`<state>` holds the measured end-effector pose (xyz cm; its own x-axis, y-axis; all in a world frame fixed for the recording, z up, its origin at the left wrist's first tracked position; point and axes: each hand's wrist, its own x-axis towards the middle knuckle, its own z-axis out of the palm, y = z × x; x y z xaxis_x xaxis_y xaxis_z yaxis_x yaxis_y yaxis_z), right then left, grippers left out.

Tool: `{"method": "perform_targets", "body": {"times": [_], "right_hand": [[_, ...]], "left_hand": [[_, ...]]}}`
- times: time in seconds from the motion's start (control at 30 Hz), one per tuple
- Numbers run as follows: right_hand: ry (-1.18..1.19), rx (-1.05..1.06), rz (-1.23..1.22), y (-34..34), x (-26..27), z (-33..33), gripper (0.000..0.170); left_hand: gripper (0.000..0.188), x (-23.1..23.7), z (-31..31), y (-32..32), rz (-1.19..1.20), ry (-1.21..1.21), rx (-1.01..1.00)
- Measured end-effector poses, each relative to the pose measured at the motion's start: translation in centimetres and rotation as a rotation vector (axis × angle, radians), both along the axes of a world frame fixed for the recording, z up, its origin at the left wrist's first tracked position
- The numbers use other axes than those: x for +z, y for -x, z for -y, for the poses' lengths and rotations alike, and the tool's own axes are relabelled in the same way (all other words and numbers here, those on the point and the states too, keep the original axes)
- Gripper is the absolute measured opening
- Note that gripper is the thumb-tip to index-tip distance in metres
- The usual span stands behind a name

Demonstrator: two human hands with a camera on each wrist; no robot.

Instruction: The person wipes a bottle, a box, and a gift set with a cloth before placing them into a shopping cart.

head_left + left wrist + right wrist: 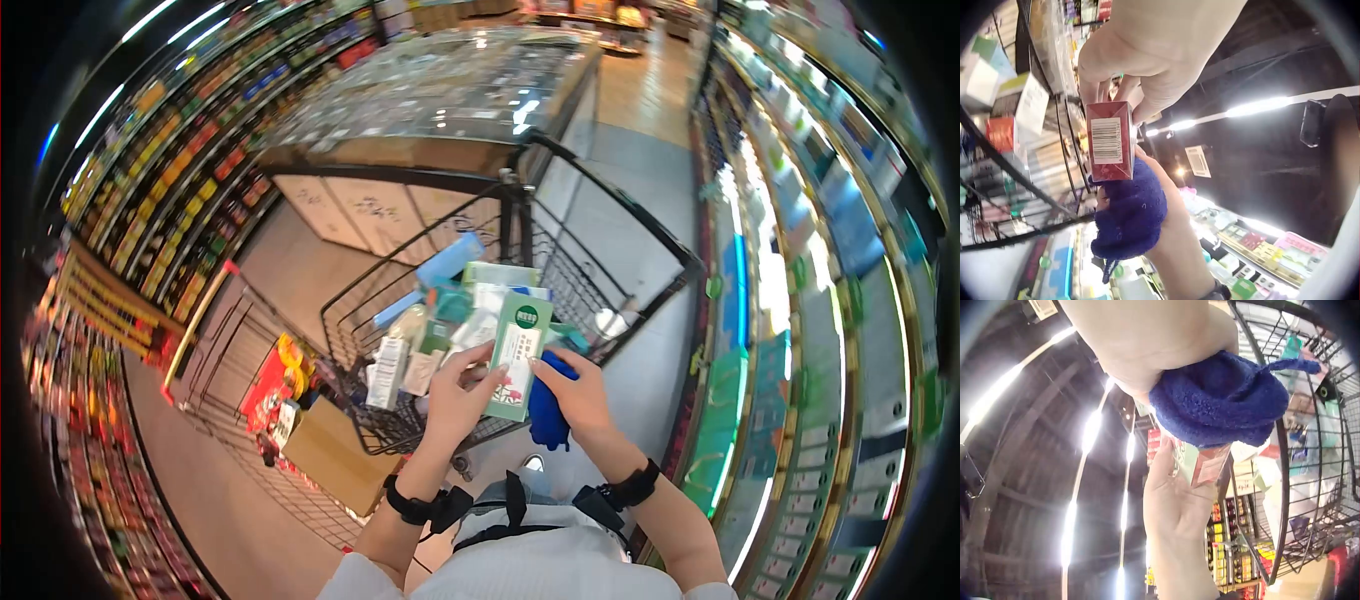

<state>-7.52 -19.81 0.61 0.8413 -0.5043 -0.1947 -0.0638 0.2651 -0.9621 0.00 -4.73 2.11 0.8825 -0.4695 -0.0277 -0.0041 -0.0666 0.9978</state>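
Note:
Between both hands is a slim green carton (520, 350) with a white label and pink flowers, held upright in front of the body. My left hand (460, 392) grips its left side with thumb and fingers. At the carton's right edge, my right hand (580, 395) holds a bunched blue cloth (549, 422) in the palm, its thumb against the carton. The left wrist view shows the carton's reddish end (1109, 142) with a barcode. In the right wrist view the cloth (1219, 400) hides most of the carton.
A black wire cart (345, 310) filled with mixed boxes stands just ahead. To the left, another cart (225, 400) holds a cardboard box (335, 455) and red packages. Lit shelves (790, 300) line the right side; a large display counter (400, 160) stands behind the carts.

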Motion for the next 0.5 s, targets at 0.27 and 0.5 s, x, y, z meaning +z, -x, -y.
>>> {"method": "perform_targets", "body": {"times": [0.27, 0.5], "right_hand": [[0.199, 0.271, 0.036, -8.7, -1.5, -10.5, 0.024], [0.200, 0.295, 0.101, -12.2, -4.9, -14.4, 0.028]], "left_hand": [[0.031, -0.4, -10.3, -2.5, 0.102, 0.002, 0.495], [0.057, -4.1, -14.2, -5.6, 0.405, -0.406, 0.716]]}}
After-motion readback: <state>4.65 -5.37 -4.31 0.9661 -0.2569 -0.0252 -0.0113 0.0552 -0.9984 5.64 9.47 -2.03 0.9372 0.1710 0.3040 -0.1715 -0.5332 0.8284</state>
